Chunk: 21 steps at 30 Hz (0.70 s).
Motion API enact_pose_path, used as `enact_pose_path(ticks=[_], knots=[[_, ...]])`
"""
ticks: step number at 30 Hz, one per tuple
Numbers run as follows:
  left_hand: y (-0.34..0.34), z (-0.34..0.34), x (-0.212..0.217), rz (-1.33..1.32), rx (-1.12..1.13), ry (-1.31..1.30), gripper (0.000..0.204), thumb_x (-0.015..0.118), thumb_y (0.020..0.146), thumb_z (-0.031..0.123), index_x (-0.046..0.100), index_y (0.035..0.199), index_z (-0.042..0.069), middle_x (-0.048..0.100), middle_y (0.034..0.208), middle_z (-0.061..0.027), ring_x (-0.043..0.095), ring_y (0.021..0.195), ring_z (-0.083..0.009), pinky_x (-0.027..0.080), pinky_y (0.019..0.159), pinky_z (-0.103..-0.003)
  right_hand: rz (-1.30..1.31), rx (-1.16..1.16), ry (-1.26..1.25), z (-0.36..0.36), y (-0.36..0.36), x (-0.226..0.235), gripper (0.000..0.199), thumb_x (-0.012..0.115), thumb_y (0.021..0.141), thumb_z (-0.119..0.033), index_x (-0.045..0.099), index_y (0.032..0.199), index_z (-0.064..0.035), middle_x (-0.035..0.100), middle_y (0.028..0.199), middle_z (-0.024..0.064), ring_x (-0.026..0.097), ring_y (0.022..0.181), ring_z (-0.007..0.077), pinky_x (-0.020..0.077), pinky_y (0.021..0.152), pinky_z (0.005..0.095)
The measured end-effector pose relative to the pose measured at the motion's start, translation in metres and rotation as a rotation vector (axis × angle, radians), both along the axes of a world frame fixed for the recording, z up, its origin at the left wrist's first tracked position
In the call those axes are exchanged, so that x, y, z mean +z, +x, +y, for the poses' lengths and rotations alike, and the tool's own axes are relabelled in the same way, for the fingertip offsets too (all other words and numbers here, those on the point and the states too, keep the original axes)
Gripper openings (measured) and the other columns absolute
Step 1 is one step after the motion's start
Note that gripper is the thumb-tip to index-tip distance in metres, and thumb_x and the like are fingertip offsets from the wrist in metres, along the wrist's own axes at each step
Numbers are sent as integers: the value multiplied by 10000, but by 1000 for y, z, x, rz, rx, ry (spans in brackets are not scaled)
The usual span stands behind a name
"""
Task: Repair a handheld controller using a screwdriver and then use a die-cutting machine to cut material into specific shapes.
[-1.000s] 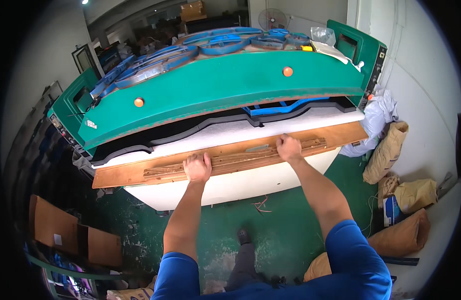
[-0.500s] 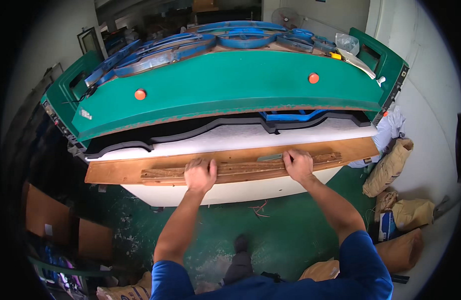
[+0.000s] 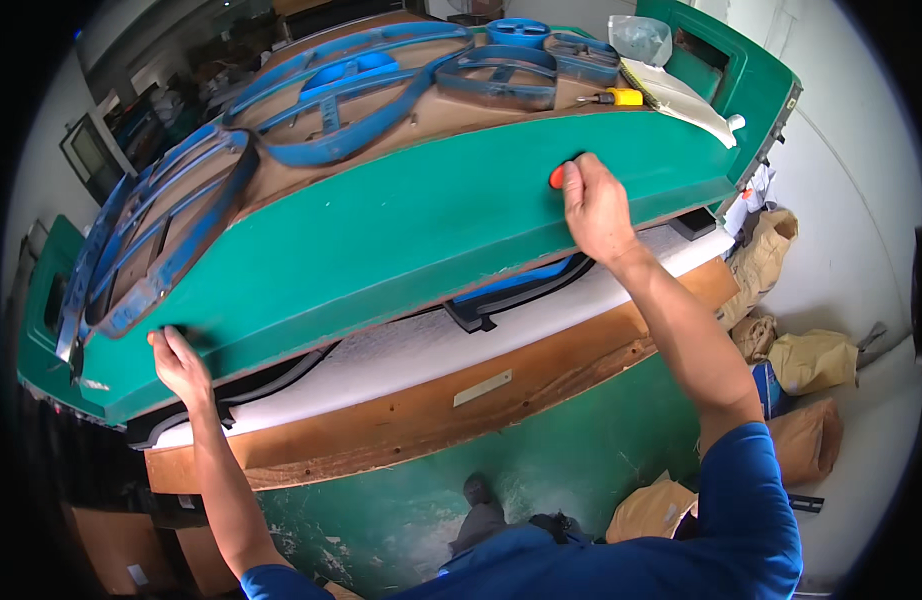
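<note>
Both my hands are at the green front of a large press machine. My right hand is curled closed, its thumb side against a round red button. My left hand is also closed, fingers bent, at an orange button that it mostly covers. Under the green beam, a white pad carries black foam-like sheeting and part of a blue frame. Nearest me, a wooden board runs along the front, with a pale strip on it.
Several blue metal frames, like cutting dies, lie on top of the machine. A yellow-handled tool and a clear plastic bag sit at the top right. Brown paper sacks stand along the right wall. Cardboard leans at lower left.
Both hands have left the wooden bar at the front and moved up to the buttons on the green beam. My view has turned and come nearer to the machine.
</note>
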<state>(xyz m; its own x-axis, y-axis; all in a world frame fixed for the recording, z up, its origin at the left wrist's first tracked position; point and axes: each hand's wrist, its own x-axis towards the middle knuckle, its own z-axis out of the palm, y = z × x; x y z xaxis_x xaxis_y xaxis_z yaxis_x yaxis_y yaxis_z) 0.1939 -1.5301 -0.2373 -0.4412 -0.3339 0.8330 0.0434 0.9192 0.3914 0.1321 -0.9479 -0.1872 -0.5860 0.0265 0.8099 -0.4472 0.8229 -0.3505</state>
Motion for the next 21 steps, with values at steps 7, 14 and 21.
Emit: enact_pose_path(ticks=[7, 14, 21], knots=[[29, 50, -2, -105, -112, 295, 315, 457, 1043, 252, 503, 915, -32, 459, 804, -32, 433, 767, -141, 413, 719, -298, -271, 353, -253, 66, 53, 10, 162, 583, 948, -131, 567, 838, -13, 569, 730, 174, 565, 652, 361, 465, 588, 423], [113, 321, -29, -180, -332, 249, 420, 385, 1069, 279, 468, 743, 28, 458, 712, -30, 418, 676, -140, 357, 635, -302, -201, 793, -279, 196, 171, -51, 170, 644, 876, -77, 540, 749, -33, 517, 658, 107, 548, 597, 285, 418, 525, 404], [106, 713, -55, -357, -1206, 271, 307, 477, 907, 66, 533, 608, 19, 610, 666, -117, 514, 533, -160, 384, 475, -287, -863, 481, -561, 369, 266, -192, 271, 600, 928, -254, 573, 760, -43, 551, 659, 154, 538, 600, 328, 415, 553, 446]])
